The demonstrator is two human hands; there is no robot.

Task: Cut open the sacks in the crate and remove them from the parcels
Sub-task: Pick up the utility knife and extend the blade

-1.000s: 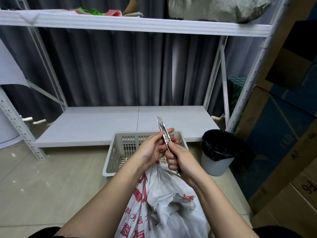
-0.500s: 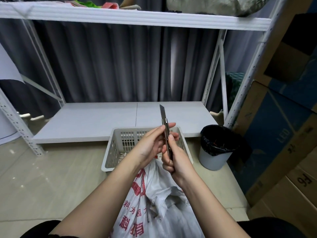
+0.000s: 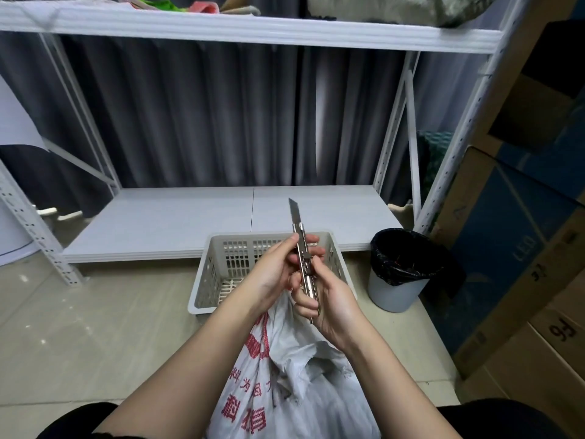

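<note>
**Knife Held in Both Hands above the Sack and Crate**

Here, in the head view, we held a metal utility knife [image 3: 304, 267] upright in front of us, its blade extended and pointing up and away. Our right hand [image 3: 329, 299] gripped the lower part of the handle, fingers curled round it. Our left hand [image 3: 275, 274] pinched the upper part of the handle between thumb and fingertips, just below the blade.

Directly beneath our hands lay a white woven sack [image 3: 294, 384] with red printed characters, its mouth crumpled and open toward us. It rested between our forearms and reached the near wall of the crate [image 3: 218, 264], a pale perforated plastic basket standing on the tiled floor. We could not tell what the crate contained.

A bin [image 3: 399, 280] lined with a black bag stood to the right of the crate. A low white shelf board [image 3: 177, 223] ran behind the crate.
</note>
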